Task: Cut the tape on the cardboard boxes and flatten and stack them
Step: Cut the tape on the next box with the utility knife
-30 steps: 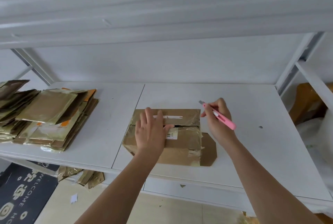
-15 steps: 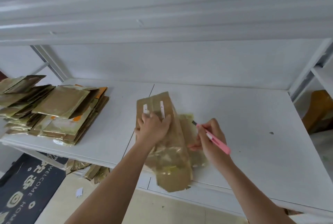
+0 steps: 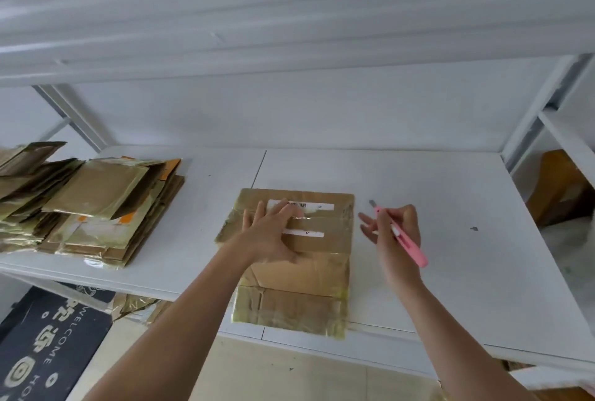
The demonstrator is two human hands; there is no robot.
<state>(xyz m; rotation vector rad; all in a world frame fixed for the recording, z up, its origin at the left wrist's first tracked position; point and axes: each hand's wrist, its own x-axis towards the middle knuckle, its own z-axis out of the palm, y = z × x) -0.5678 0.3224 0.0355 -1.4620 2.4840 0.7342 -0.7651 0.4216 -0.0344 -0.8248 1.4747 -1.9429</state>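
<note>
Brown taped cardboard box [image 3: 302,259] lies flattened under the splayed left hand [image 3: 270,236], light but slippery, best gripped by edges, while the right hand [image 3: 394,236] pinches a pink utility knife [image 3: 402,238].

The dark doormat [image 3: 42,346] on the floor under the shelf reads "WELCOME" in pale letters, with "HO" beginning a second word that runs out of view, beside large pale characters I can't make out. On the flattened cardboard box [image 3: 299,259] a white label strip [image 3: 309,206] carries a barcode; its digits are too small to read.
</note>
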